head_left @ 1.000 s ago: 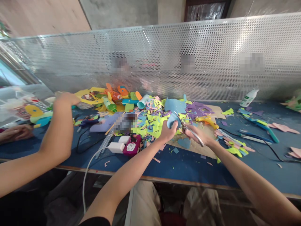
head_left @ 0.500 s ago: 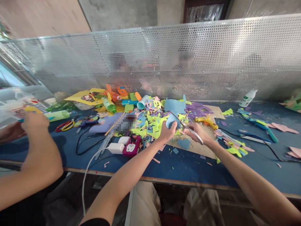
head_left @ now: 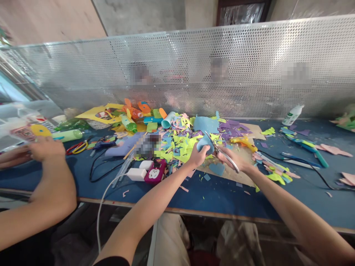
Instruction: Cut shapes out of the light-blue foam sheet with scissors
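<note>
My left hand [head_left: 197,156] is closed around a small piece of blue foam sheet [head_left: 205,142], held just above the blue table [head_left: 216,197]. My right hand [head_left: 232,159] grips a pair of metal scissors [head_left: 222,151], and the blades meet the right edge of the blue piece. Both hands hover over a brown cardboard sheet [head_left: 230,173]. A blue heart-shaped cut-out [head_left: 217,168] lies on the cardboard right below the hands.
A heap of yellow-green, purple and blue scraps [head_left: 183,138] lies behind my hands. White chargers and a magenta plug [head_left: 146,170] sit to the left. Another person's arm [head_left: 41,192] reaches over the table's left end. A white bottle [head_left: 293,115] stands by the perforated metal screen [head_left: 177,70].
My hands stayed nearly in place, working the scissors on the blue piece. The other person's hand drew back from the yellow cut-out towards the table's left front edge.
</note>
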`<action>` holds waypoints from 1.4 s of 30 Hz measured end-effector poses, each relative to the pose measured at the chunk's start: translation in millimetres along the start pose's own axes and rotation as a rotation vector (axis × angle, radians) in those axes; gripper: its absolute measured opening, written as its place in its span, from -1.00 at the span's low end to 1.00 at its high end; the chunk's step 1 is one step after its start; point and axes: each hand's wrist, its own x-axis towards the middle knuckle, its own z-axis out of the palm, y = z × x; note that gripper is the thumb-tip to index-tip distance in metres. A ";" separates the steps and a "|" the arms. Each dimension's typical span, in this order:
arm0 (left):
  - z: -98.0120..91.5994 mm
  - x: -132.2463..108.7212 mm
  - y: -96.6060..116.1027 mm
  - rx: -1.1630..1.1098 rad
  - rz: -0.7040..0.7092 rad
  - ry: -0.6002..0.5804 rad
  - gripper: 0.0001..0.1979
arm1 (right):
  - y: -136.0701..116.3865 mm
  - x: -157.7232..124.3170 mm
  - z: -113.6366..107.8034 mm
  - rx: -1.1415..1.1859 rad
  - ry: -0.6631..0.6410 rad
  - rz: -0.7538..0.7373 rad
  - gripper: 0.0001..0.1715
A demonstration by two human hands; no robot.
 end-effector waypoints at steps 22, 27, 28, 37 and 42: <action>-1.9 -0.1 7.9 0.327 0.259 0.117 -0.53 | -17.1 2.1 1.4 -0.072 0.080 0.058 -0.29; -2.8 0.3 7.8 0.328 0.280 0.099 -0.53 | -12.8 5.6 2.6 -0.119 0.181 0.082 -0.26; -3.0 0.4 7.5 0.329 0.276 0.091 -0.52 | -11.7 5.7 2.7 -0.106 0.205 0.083 -0.26; -1.8 4.2 8.5 0.374 0.279 0.070 -0.67 | -0.1 5.7 -1.7 0.011 0.339 0.073 -0.47; -1.3 6.3 5.9 0.456 0.246 -0.016 -0.61 | -1.8 8.0 -1.9 0.109 0.480 0.097 -0.59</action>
